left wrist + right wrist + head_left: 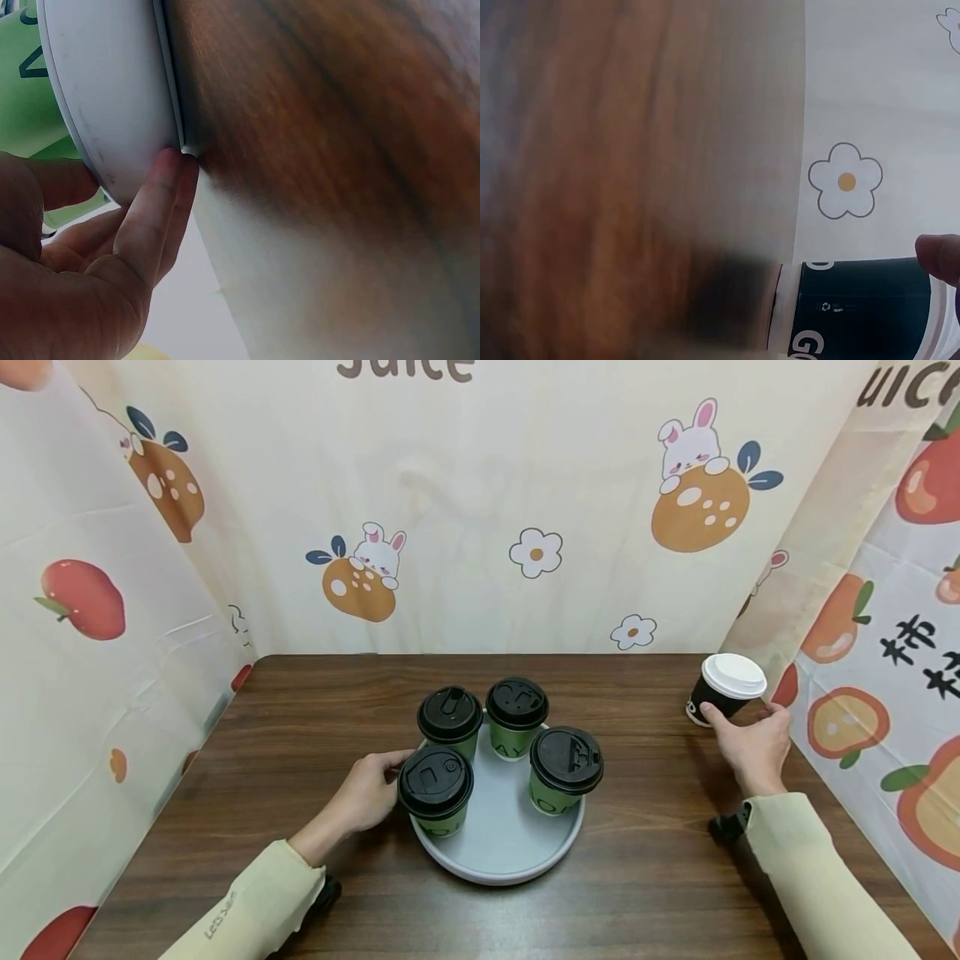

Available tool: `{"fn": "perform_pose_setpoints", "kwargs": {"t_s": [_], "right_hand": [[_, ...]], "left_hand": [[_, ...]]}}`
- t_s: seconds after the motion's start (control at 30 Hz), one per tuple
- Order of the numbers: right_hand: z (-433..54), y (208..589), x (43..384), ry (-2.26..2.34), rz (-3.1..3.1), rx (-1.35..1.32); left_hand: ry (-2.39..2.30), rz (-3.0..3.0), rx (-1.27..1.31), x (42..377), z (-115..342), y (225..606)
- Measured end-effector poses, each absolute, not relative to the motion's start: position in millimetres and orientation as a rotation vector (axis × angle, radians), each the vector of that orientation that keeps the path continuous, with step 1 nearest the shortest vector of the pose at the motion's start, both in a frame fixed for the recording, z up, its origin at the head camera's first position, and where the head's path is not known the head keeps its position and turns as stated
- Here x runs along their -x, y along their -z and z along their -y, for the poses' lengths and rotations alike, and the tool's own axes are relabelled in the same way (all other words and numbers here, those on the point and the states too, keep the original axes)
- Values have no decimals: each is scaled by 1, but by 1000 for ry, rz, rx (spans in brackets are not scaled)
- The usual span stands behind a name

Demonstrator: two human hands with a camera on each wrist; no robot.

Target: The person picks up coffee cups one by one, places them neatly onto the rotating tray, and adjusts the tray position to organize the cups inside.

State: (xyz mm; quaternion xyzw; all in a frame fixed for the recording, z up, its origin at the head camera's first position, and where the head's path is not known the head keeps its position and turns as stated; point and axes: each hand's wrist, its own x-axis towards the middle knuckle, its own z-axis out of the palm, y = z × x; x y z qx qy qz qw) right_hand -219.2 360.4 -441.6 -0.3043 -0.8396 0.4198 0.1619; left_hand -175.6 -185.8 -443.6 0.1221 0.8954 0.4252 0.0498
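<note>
A round pale grey tray (504, 839) bears several green paper cups with black lids, among them a front-left cup (437, 789) and a right-hand cup (564, 768). My left hand (367, 789) grips the tray's left edge. In the left wrist view, the thumb lies over the rim and the fingers (142, 225) press against the tray's outer side. At the table's far right corner, a dark paper cup (723, 693) with a white lid stands upright. My right hand (753, 747) holds it, thumb at the front and fingers on its right side. In the right wrist view only a fingertip (939, 257) shows.
The brown wooden table (637, 877) ends at a cream printed cloth (465, 468) behind. More printed cloth walls stand at the left (90, 693) and at the right (892, 635), close to the dark cup.
</note>
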Motion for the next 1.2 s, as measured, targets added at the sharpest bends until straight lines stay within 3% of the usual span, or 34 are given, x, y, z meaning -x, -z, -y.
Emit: {"fn": "perform_pose_setpoints", "kwargs": {"t_s": [1.2], "right_hand": [[-372, 438, 241, -1143, 2474, 832]], "left_hand": [[-1308, -2716, -367, 177, 186, 445]]}}
